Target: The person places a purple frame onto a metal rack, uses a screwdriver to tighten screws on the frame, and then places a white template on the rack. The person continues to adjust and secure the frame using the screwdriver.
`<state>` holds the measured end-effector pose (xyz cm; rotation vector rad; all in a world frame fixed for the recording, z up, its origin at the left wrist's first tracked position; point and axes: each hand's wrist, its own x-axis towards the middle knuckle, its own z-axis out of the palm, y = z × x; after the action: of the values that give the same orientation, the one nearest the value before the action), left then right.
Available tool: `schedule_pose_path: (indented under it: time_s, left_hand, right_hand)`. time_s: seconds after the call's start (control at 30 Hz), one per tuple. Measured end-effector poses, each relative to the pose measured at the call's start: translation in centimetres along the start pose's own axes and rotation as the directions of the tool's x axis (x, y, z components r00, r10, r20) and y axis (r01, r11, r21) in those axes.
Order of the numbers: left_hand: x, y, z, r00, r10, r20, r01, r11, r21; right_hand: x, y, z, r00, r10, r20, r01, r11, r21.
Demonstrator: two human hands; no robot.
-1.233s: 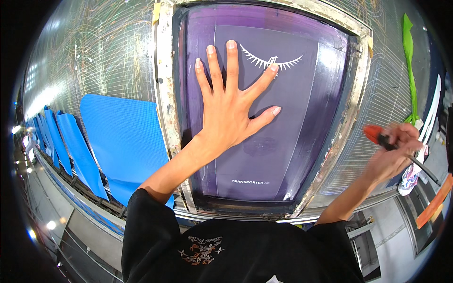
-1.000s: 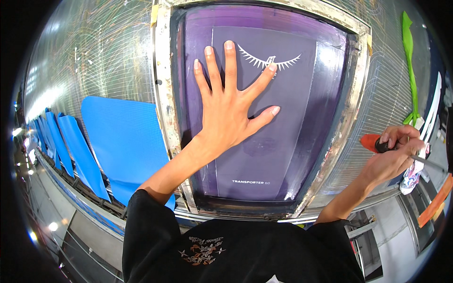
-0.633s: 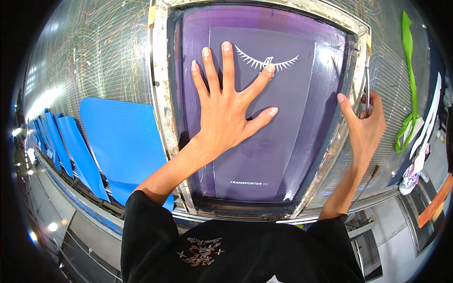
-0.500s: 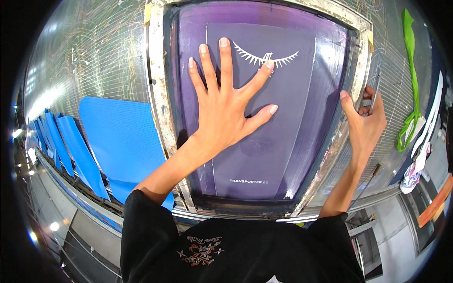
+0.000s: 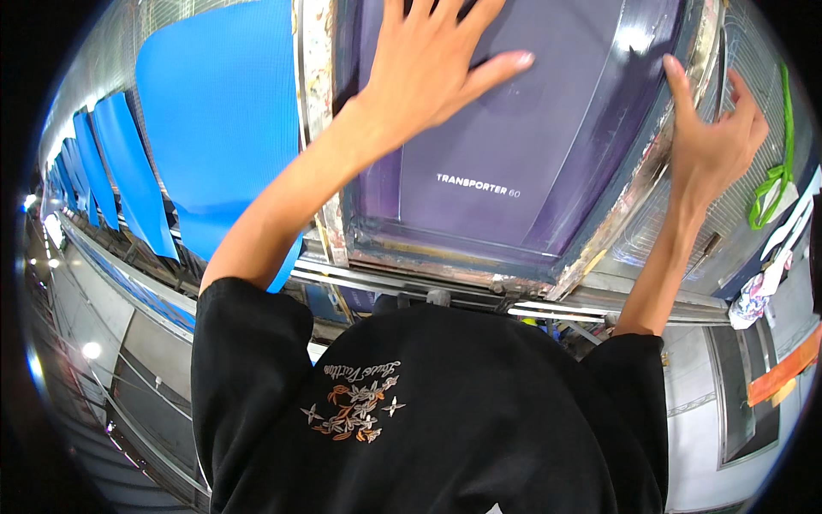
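Note:
A screen-printing frame (image 5: 621, 206), paint-stained around its edges, lies before me. Inside it is a purple mesh panel (image 5: 479, 154) with a line of small white lettering near its lower end. My left hand (image 5: 419, 73) lies over that panel with its fingers spread; the fingertips run past the picture's upper edge. On the frame's right side is my right hand (image 5: 719, 128), its thumb against the inner edge. A slim grey metal tool (image 5: 721, 64) sits between its thumb and bent fingers; its exact kind cannot be made out.
To the left hangs a blue textured sheet (image 5: 223, 111), with several narrower blue pieces (image 5: 128, 163) beyond. A green strap (image 5: 775, 184) and patterned cloth (image 5: 751, 304) lie at the right. Metal rails (image 5: 402, 283) run along the table's near edge, close to my body.
The view has tilted down and back toward my body, so the frame and both hands sit higher in it. The white winged print has left the picture. Both hands keep about the same pose.

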<state>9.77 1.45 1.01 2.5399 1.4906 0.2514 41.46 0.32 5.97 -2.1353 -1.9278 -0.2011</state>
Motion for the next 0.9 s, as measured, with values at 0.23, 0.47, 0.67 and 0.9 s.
schedule_pose_path:
  time_s: [0.23, 0.47, 0.67, 0.9]
  left_hand:
    - [-16.1, 3.0, -2.1, 0.968, -0.057, 0.243, 0.096, 0.984, -0.149]
    - [-16.4, 3.4, -1.6, 0.99, -0.008, 0.138, 0.026, 0.992, -0.126]
    - [-16.4, 3.5, -1.2, 0.997, 0.063, 0.045, -0.059, 0.995, -0.085]
    - [-16.5, 3.5, -1.3, 0.992, 0.114, 0.058, -0.112, 0.993, -0.039]
  right_hand:
    - [-16.5, -7.2, -7.5, 0.846, -0.28, 0.453, 0.108, 0.923, 0.369]
    - [-24.1, -10.2, -9.1, 0.72, -0.231, 0.654, 0.031, 0.953, 0.301]
    - [-25.1, -10.6, -8.2, 0.729, -0.233, 0.643, 0.048, 0.955, 0.292]
    - [-26.3, -10.5, -7.7, 0.769, -0.187, 0.611, -0.023, 0.947, 0.32]
